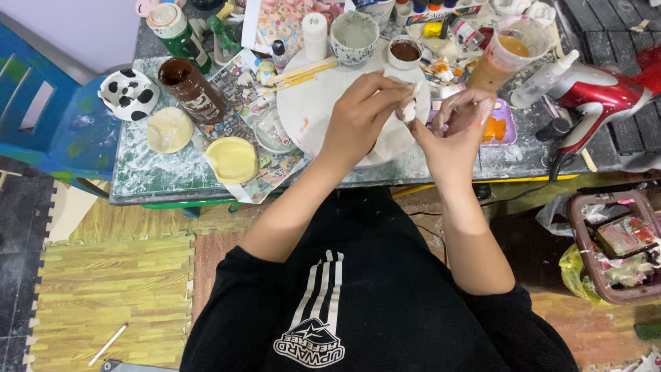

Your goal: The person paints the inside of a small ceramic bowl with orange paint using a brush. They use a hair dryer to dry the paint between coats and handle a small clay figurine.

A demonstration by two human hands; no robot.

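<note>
Pinched between the fingertips of the left hand point(363, 114) and the right hand point(458, 127) is a small white lump point(410, 109), both hands closed on it just above the round white board point(323, 103). Beyond the grip stand a patterned cup point(354, 38) and a small brown-filled pot point(405, 52); to its right lies a red hair dryer point(599, 93).

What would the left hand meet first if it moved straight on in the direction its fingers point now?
The left hand points right and slightly away, toward the small white piece pinched between both hands. It already touches that piece; directly behind it are the fingers of the right hand. Depth is hard to judge here.
</note>
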